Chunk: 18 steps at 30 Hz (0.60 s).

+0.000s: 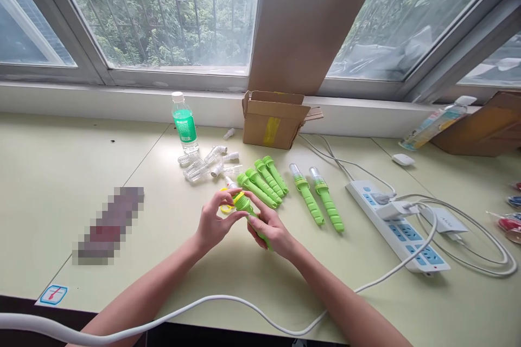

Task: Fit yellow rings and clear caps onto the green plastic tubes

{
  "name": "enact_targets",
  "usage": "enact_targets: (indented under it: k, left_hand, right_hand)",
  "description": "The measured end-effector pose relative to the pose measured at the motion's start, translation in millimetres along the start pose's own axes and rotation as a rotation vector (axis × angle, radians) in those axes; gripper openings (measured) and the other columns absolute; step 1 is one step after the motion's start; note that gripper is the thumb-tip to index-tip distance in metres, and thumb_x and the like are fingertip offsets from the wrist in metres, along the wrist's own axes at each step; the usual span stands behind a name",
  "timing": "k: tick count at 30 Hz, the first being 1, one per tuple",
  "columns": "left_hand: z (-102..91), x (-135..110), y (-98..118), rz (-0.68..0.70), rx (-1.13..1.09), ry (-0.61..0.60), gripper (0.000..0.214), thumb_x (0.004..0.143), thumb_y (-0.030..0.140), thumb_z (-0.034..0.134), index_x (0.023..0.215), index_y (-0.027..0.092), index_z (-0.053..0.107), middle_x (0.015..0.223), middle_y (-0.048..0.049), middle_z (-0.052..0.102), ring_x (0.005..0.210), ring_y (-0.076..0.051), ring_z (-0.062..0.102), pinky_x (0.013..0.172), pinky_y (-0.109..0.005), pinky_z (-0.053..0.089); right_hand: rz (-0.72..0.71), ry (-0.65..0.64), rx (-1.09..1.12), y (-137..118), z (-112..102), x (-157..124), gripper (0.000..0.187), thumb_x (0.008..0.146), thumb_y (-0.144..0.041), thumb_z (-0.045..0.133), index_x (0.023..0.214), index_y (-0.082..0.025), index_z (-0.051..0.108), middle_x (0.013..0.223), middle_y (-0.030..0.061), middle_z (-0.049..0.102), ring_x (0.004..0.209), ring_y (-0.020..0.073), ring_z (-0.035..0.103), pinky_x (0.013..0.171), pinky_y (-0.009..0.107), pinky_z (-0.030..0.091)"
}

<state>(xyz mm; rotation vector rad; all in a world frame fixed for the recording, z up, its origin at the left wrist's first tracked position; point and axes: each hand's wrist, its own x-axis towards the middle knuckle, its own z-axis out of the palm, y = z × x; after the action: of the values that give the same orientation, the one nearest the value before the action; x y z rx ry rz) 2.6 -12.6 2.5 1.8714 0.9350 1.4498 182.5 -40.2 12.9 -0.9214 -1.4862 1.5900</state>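
My right hand point(272, 230) is wrapped round a green plastic handle point(244, 204), its threaded end tilted up and to the left. At that end my left hand point(215, 218) has thumb and fingers closed on a yellow ring point(238, 197). More yellow rings point(225, 208) lie behind my left fingers, partly hidden. Just beyond my hands are several green handles point(264, 184) without clear tops. To their right lie two green light sticks with clear caps point(302, 192). Clear plastic tubes with white ends point(199, 168) are piled at the left.
A bottle with a green label point(185, 127) and an open cardboard box point(274, 122) stand near the window. On the right is a power strip point(396, 227) with plugs and looping cables. A white cable point(228, 299) runs across the front, over my forearms. A blurred-out object point(109, 225) lies left.
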Motion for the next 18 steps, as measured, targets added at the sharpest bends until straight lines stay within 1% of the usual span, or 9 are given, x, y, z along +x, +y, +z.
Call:
enact_targets:
  k: [5,8,10,13,18]
  left_hand:
    - [0.4,-0.3,-0.1,0.016,0.012,0.007,0.031,0.075,0.026,0.075,0.088,0.021,0.047,0.111,-0.0103,0.069,0.102,-0.023,0.067,0.079,-0.039,0.060]
    - [-1.1,1.5,0.8,0.015,-0.017,-0.016,0.037,0.072,0.027,0.077,0.090,0.021,0.046,0.112,-0.0107,0.068,0.102,-0.023,0.067,0.078,-0.039,0.060]
    - [-2.5,3.1,0.9,0.006,-0.034,-0.056,0.039,0.071,0.027,0.078,0.092,0.021,0.046,0.115,-0.0115,0.066,0.102,-0.023,0.067,0.078,-0.039,0.061]
    - [-4.0,5.3,0.2,-0.010,-0.065,-0.095,0.036,0.073,0.026,0.076,0.094,0.021,0.046,0.116,-0.0110,0.066,0.101,-0.022,0.067,0.077,-0.038,0.061]
    - [-3.6,6.0,-1.0,-0.032,-0.067,-0.061,0.033,0.074,0.026,0.075,0.090,0.020,0.047,0.111,-0.0085,0.068,0.094,-0.020,0.069,0.077,-0.039,0.062]
  right_hand:
    - [0.020,0.029,-0.021,-2.0,0.5,0.7,0.065,0.090,-0.032,0.051,0.149,-0.024,0.026,0.055,-0.0090,0.048,0.035,0.0046,0.033,0.036,0.019,0.034]
    - [0.083,0.033,-0.004,-5.7,0.1,1.2,0.074,0.083,-0.026,0.059,0.149,-0.027,0.026,0.057,-0.0093,0.050,0.033,0.0043,0.036,0.033,0.017,0.033]
    - [0.117,0.022,0.033,-8.5,-0.8,1.6,0.079,0.079,-0.023,0.062,0.148,-0.029,0.025,0.060,-0.0086,0.054,0.032,0.0044,0.038,0.030,0.017,0.032]
    - [0.146,-0.001,0.109,-11.2,-2.3,2.0,0.080,0.078,-0.021,0.061,0.148,-0.031,0.025,0.063,-0.0070,0.058,0.031,0.0039,0.037,0.028,0.016,0.031]
    - [0.197,-0.043,0.241,-13.4,-3.9,1.4,0.084,0.077,-0.023,0.063,0.149,-0.032,0.022,0.065,-0.0063,0.059,0.031,0.0026,0.033,0.026,0.014,0.025]
